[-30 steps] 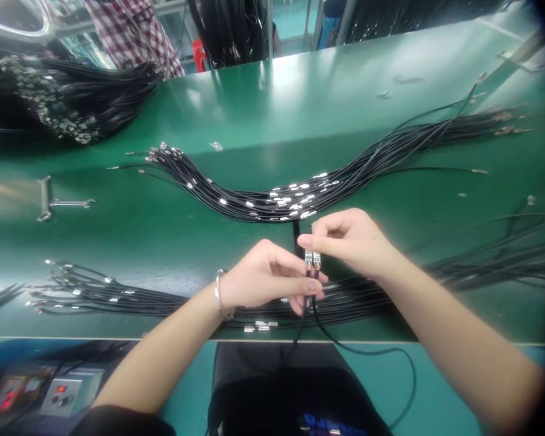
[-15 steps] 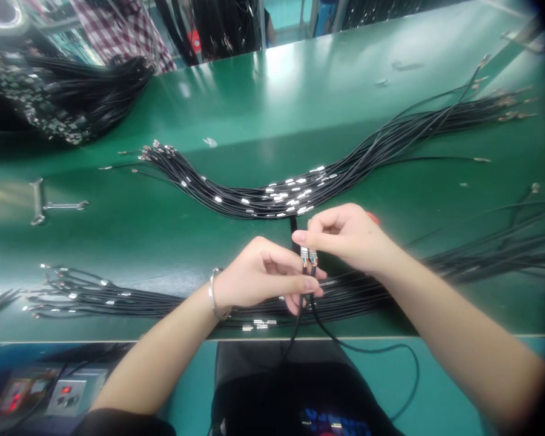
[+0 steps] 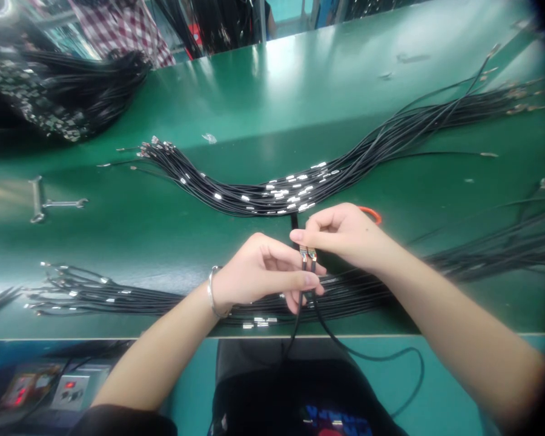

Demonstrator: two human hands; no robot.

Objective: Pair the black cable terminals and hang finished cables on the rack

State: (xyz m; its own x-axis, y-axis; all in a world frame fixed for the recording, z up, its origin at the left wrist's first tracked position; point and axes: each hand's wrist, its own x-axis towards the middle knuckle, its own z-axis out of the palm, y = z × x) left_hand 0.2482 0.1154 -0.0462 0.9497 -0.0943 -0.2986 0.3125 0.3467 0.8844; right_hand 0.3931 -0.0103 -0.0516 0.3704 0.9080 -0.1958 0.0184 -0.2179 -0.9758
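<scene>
Between my hands are two connectors on the ends of a black cable, side by side, with coloured wires showing at their base. My left hand pinches both cable ends just below the connectors. The thumb and fingers of my right hand close on the connectors' upper ends, which they partly hide. Below my left hand the cable hangs over the table's front edge and loops to the right. Under both hands lies a bundle of black cables with white labels.
Farther back lies a second labelled cable bundle. Two wrenches rest at the left, and a large cable heap sits at the back left. An orange-red handle shows behind my right hand. A control box is below the table edge.
Both hands keep nearly the same grip. The connectors have turned slightly, showing more coloured wire. More of the orange-red handle is visible behind my right hand; the view has shifted slightly.
</scene>
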